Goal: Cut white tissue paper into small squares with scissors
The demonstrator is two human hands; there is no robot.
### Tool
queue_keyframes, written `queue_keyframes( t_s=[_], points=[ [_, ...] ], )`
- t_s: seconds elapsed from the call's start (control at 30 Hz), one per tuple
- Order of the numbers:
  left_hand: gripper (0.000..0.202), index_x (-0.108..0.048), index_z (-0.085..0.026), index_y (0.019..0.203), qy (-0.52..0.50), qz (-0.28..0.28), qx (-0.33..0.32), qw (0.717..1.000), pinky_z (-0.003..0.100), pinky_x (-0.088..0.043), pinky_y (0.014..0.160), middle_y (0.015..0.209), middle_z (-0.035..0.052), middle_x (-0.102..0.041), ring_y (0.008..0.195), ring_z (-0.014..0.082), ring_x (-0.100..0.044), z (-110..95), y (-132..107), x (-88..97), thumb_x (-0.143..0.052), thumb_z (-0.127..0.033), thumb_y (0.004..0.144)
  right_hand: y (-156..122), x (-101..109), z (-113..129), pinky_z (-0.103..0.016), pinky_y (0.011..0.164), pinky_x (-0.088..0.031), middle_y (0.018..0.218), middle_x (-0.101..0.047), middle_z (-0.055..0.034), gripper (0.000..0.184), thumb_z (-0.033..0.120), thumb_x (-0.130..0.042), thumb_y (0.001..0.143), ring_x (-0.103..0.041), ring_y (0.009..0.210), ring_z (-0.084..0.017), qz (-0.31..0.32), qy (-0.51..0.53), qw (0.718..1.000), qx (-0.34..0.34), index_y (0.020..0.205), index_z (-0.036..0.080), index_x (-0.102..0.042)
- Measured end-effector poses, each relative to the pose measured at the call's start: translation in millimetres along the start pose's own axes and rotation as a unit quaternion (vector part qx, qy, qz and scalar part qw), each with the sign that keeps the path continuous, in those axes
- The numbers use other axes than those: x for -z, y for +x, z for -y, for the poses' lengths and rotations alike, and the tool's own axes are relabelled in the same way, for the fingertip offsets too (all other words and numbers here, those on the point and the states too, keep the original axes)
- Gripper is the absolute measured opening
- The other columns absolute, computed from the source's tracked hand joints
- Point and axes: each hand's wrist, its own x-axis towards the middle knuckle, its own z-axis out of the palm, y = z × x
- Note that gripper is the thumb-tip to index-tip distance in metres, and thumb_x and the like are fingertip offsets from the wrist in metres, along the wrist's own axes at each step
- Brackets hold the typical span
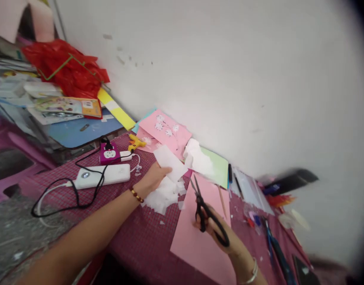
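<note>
"What's nearest?"
"The right hand, grasping scissors over a pink sheet. The left hand pinches white paper above scraps."
"On what?"
"Checked cloth. Beyond, at left, a blue table; behind, a pale wall."
"Anything unclear?"
"The left fingers hide beneath the paper; both forearms are cut off; a black object at right is blurred."

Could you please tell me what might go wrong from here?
The black-handled metal scissors in the right hand stand slightly open over the large plain pink paper sheet, so a poke might mark it. Loose white paper pieces lie heaped close by the left hand, so a sweep could scatter them. The looped black cable lies near the left forearm and crosses the white oblong device; a snag might drag it.
</note>
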Motion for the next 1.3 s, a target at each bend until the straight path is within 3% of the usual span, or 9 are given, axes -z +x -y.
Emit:
queue_keyframes(
  t_s=[0.17, 0.43, 0.6, 0.8, 0.93, 1.03, 1.13, 1.3],
  points=[
    [0.035, -0.07, -0.016, 0.094, 0.022, -0.025, 0.019, 0.999, 0.032, -0.054, 0.081, 0.089, 0.0043, -0.076, 0.082, 0.0207, -0.07, 12.7, -3.2, -4.2, -0.078, -0.011, 0.06, 8.8, 19.5, 12.5, -0.036, 0.072, -0.044, 0.086, -0.056, -0.0046, 0.055, 0.059, -0.055, 0.088, -0.051, 0.077, -0.022, 0.072, -0.076, 0.995, 0.002, 0.132, 0.025, -0.052],
    [0.036, -0.069, -0.015, 0.093, 0.038, -0.134, 0.041, 0.989, 0.032, -0.056, 0.075, 0.091, 0.0068, -0.076, 0.078, 0.0191, -0.07, 24.9, -9.0, -19.0, -0.079, -0.011, 0.058, 20.8, 33.8, 16.0, -0.035, 0.07, -0.042, 0.083, -0.053, -0.0032, 0.065, 0.065, -0.058, 0.083, -0.048, 0.075, -0.02, 0.153, -0.057, 0.985, -0.046, 0.134, 0.025, -0.05],
    [0.037, -0.069, -0.014, 0.097, 0.093, -0.122, 0.035, 0.987, 0.031, -0.055, 0.075, 0.09, 0.006, -0.076, 0.076, 0.019, -0.07, 19.4, -17.0, -22.9, -0.078, -0.013, 0.061, 29.2, 27.3, 19.5, -0.035, 0.069, -0.043, 0.085, -0.051, -0.0025, 0.068, 0.068, -0.059, 0.081, -0.049, 0.074, -0.02, 0.15, -0.05, 0.984, -0.077, 0.133, 0.023, -0.052],
    [0.04, -0.069, -0.017, 0.101, 0.133, -0.12, 0.034, 0.983, 0.034, -0.056, 0.079, 0.098, 0.0062, -0.075, 0.083, 0.021, -0.07, 21.6, -19.2, -12.9, -0.076, -0.012, 0.062, 36.3, 17.0, 22.0, -0.034, 0.065, -0.042, 0.079, -0.049, 0.0002, 0.069, 0.068, -0.062, 0.08, -0.049, 0.069, -0.018, 0.143, -0.026, 0.984, -0.107, 0.13, 0.021, -0.051],
    [0.037, -0.071, -0.019, 0.096, 0.172, -0.101, 0.013, 0.98, 0.033, -0.054, 0.084, 0.1, 0.0054, -0.075, 0.089, 0.0217, -0.07, 27.8, -18.9, -6.8, -0.066, -0.005, 0.062, 36.3, 12.4, 18.8, -0.032, 0.064, -0.041, 0.079, -0.049, 0.0004, 0.061, 0.063, -0.062, 0.083, -0.049, 0.068, -0.017, 0.134, -0.016, 0.985, -0.109, 0.127, 0.022, -0.051],
    [0.041, -0.071, -0.018, 0.096, 0.18, -0.089, 0.024, 0.979, 0.031, -0.054, 0.08, 0.096, 0.0054, -0.076, 0.087, 0.021, -0.069, 30.5, -19.7, -4.2, -0.058, -0.003, 0.061, 36.0, 11.1, 17.2, -0.032, 0.064, -0.041, 0.082, -0.049, -0.0005, 0.059, 0.06, -0.061, 0.085, -0.049, 0.069, -0.017, 0.125, -0.028, 0.987, -0.097, 0.129, 0.022, -0.05],
    [0.038, -0.069, -0.016, 0.1, 0.153, -0.076, 0.056, 0.984, 0.031, -0.055, 0.073, 0.095, 0.007, -0.075, 0.082, 0.0214, -0.07, 28.5, -21.8, -5.5, -0.064, -0.008, 0.063, 36.5, 9.4, 18.9, -0.032, 0.065, -0.04, 0.083, -0.049, -0.0009, 0.062, 0.062, -0.06, 0.085, -0.047, 0.071, -0.017, 0.121, -0.053, 0.987, -0.089, 0.132, 0.022, -0.048],
    [0.04, -0.067, -0.013, 0.107, 0.181, -0.072, 0.065, 0.979, 0.032, -0.055, 0.077, 0.105, 0.0096, -0.074, 0.088, 0.0224, -0.07, 21.2, -23.7, -11.0, -0.071, -0.016, 0.067, 34.8, 6.7, 22.0, -0.034, 0.069, -0.041, 0.085, -0.049, -0.0018, 0.065, 0.062, -0.061, 0.084, -0.047, 0.074, -0.019, 0.11, -0.058, 0.988, -0.096, 0.134, 0.023, -0.049]
  ],
)
